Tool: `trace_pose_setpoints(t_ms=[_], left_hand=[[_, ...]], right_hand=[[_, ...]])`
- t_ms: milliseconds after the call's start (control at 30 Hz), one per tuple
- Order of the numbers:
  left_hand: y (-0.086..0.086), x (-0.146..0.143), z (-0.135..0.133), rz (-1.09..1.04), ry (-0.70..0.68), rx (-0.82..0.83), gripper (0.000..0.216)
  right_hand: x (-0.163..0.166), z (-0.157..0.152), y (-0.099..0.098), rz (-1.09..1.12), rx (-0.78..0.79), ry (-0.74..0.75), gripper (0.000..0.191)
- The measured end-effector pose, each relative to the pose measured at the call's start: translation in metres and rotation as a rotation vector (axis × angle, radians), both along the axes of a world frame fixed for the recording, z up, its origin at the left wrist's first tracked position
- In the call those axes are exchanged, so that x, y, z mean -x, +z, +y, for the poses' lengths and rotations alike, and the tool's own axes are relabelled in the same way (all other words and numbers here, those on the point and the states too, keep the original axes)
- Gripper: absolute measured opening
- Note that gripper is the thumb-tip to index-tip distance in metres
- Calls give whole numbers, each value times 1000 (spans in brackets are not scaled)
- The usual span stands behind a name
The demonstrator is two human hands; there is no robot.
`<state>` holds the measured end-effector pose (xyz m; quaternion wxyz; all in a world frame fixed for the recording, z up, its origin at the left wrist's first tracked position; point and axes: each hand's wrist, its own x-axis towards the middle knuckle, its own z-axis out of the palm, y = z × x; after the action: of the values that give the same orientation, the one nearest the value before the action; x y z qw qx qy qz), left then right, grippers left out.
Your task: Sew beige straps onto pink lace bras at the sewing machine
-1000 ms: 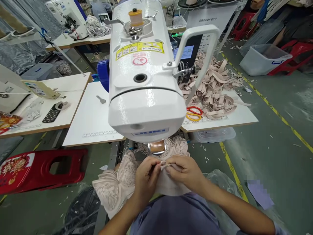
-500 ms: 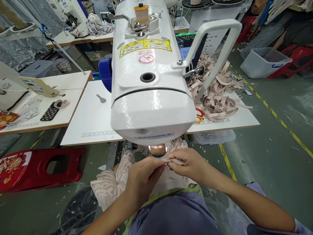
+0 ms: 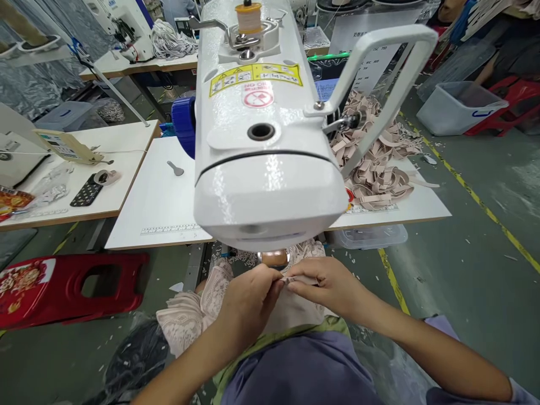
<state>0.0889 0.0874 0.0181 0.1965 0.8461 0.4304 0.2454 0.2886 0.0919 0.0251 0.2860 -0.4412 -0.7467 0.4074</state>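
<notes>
My left hand [image 3: 252,295] and my right hand [image 3: 331,286] meet just in front of a white sewing machine [image 3: 270,202]. Both have thumb and fingers closed on a narrow beige strap [image 3: 304,279], the left at its end, the right a little further along. Fingers cover much of the strap, so its end is hard to make out. Below and around the hands, pale beige lace fabric [image 3: 183,325] lies over my lap and bunches to the left. The machine's head hides its needle area.
A heap of beige straps [image 3: 377,163] lies on the white table [image 3: 156,191], right of the machine. Left of it is a small grey tool [image 3: 175,168]. A red plastic stool [image 3: 71,289] stands at left, and a clear bin [image 3: 459,109] sits at far right.
My view has shifted slightly, so the machine appears a little further right and covers more of the scissors. Both hands stay almost in place, still pinching the strap.
</notes>
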Motion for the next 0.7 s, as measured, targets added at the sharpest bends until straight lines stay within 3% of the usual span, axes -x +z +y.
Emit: trace_pose_setpoints(t_ms=[100,233,400,567,700], left_hand=[[-3,-4,-1,-27,94,-89,26],[-9,6,5,-10,174,-286,16],[-21,32,17,116,-51,-558,30],[-27,41,21,274,-130,-604,36],[-22,31,12,405,-58,-522,36]], right_hand=[[7,10,5,-67,-207,-52,15],[16,33,13,-136,-164,-27,21],[23,45,16,-270,-183,-45,34],[25,44,24,-331,-158,-39,39],[21,32,9,-367,-206,-106,28]])
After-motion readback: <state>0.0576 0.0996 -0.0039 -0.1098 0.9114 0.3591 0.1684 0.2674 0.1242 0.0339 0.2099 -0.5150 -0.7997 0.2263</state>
